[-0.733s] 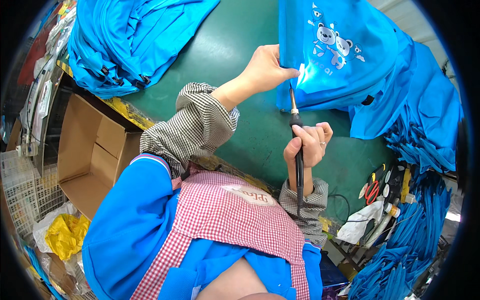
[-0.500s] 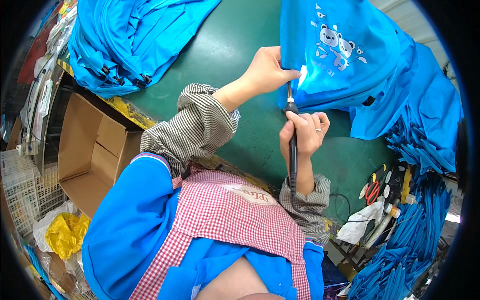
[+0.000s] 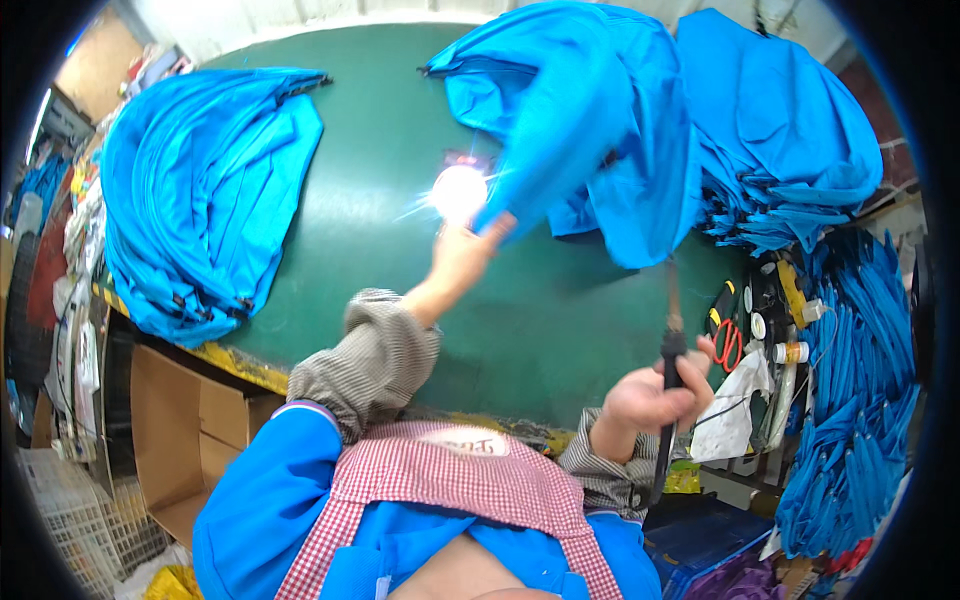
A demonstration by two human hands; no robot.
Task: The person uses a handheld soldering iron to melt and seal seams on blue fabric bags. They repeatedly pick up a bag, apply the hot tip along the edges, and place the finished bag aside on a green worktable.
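Observation:
My left hand (image 3: 462,255), slightly blurred, pinches the lower left edge of a blue fabric piece (image 3: 570,120), which is lifted and smeared by motion above the green table. My right hand (image 3: 658,395) is closed round the black handle of a soldering iron (image 3: 674,345). Its metal tip points away from me, close to the lower edge of more blue fabric (image 3: 640,210); I cannot tell whether they touch. The iron's cord end runs down past my wrist. A bright light (image 3: 460,193) glares just beyond my left fingers and hides what lies there.
Blue fabric piles lie at the table's left (image 3: 200,200) and far right (image 3: 780,120). Red-handled scissors (image 3: 728,343) and a small bottle (image 3: 790,352) sit by the right edge. Blue pieces hang (image 3: 850,400) beyond it. A cardboard box (image 3: 185,430) stands below the left edge.
My left hand has moved left, drawing the fabric with it; the bear print no longer shows. My right hand has pulled the soldering iron right and toward me, away from my left hand.

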